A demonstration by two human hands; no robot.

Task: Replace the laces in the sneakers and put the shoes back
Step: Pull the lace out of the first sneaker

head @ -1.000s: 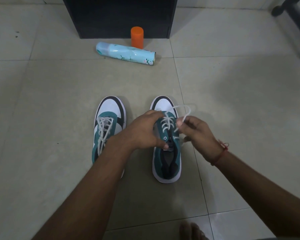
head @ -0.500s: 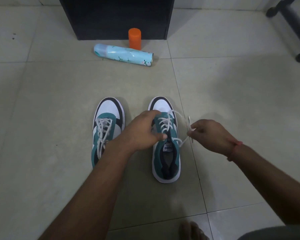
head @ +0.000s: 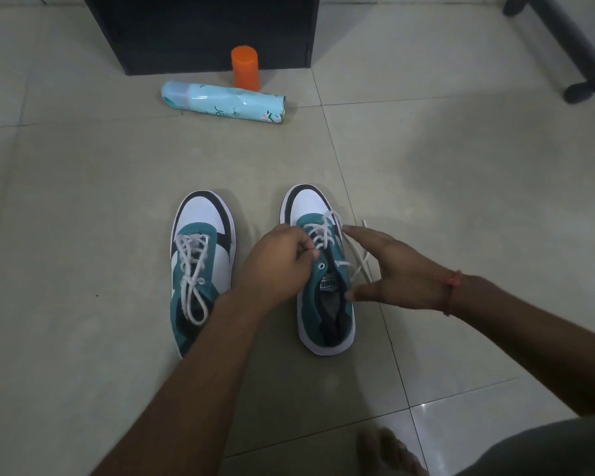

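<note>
From the head view, you have both sneakers side by side on the tiled floor (head: 83,201), directly in front of you. The left sneaker (head: 200,266) is already laced and tied, so it sits untouched. The right sneaker (head: 323,293) is the one in work, which is why both hands crowd over it.

Your left hand (head: 279,266) has its fingers curled, pinching the white lace (head: 318,235) at the crossings on the near side of the tongue. That pinch looks meant to hold tension in the rows already threaded. Your right hand (head: 392,269) is spread, fingers straight and apart, clamped on nothing; the forefinger reaches toward the upper eyelets and the thumb lies against the shoe's collar. The loose lace ends (head: 359,259) trail off the shoe's right side, passing under or beside that hand; I cannot tell whether they touch it.

Both sneakers point toes away from you, heels toward you, long axes running near to far and roughly parallel. I judge this keeps the eyelets facing up and within reach of both hands.

Farther off, a pale blue spray can (head: 224,103) lies on its side, crosswise to the shoes, with an orange cap (head: 244,67) upright just behind it, before a dark cabinet (head: 200,29).
</note>
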